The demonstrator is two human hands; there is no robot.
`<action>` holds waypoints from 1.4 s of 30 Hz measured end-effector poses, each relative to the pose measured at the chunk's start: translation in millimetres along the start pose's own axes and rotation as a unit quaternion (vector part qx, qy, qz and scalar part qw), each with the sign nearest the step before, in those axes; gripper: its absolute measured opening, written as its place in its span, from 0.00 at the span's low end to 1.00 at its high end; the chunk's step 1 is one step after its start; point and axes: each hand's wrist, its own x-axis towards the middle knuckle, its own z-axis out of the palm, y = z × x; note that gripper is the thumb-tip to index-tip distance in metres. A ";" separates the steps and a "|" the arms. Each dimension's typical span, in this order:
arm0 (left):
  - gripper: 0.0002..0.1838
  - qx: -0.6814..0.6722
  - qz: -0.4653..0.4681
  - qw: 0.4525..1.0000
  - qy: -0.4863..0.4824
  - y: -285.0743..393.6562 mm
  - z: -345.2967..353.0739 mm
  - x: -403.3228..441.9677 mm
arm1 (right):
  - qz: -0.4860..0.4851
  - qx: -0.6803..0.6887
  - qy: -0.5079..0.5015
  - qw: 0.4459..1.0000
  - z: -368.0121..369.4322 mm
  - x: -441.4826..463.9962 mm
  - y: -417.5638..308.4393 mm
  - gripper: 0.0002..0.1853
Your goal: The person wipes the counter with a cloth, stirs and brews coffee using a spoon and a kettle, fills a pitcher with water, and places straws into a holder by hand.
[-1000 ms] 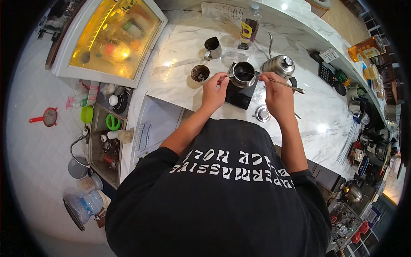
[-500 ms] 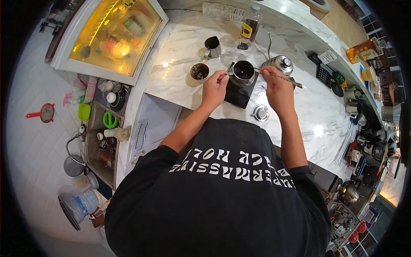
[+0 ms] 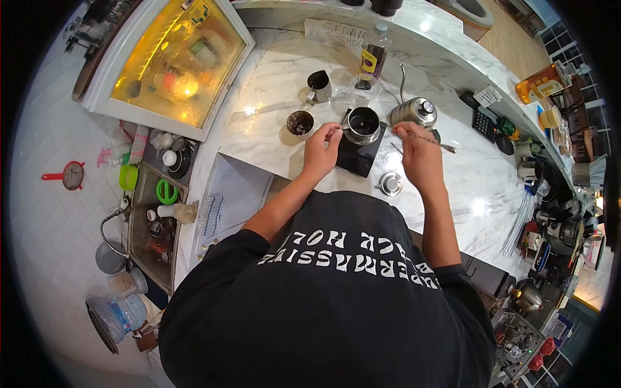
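Along the counter's (image 3: 272, 77) back, a sign (image 3: 331, 30) reads "SEDAN", partly behind a yellow-labelled bottle (image 3: 373, 59); shirt (image 3: 323, 310) lettering includes "PERMASSIVE". Left hand (image 3: 321, 152), pinched on metal cup (image 3: 363, 137) over black scale (image 3: 353, 159); right hand (image 3: 422, 152), pinching spoon (image 3: 448, 148), overlaps kettle (image 3: 419, 111).

Metal utensil (image 3: 449, 148) partly hidden by right fingers (image 3: 402, 129).
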 end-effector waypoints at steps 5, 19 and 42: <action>0.13 -0.015 -0.020 1.000 -0.004 2.8 1.8 -4.5 | -0.043 0.035 0.014 0.998 7.4 -0.4 -16.0 0.08; 0.14 0.018 -0.017 1.000 -0.002 -1.3 0.4 -5.5 | -0.003 0.038 0.056 0.998 7.9 -6.8 -1.9 0.07; 0.14 0.017 -0.004 1.000 0.016 -1.3 2.8 -11.7 | -0.026 0.031 0.033 0.999 2.5 -3.5 1.2 0.08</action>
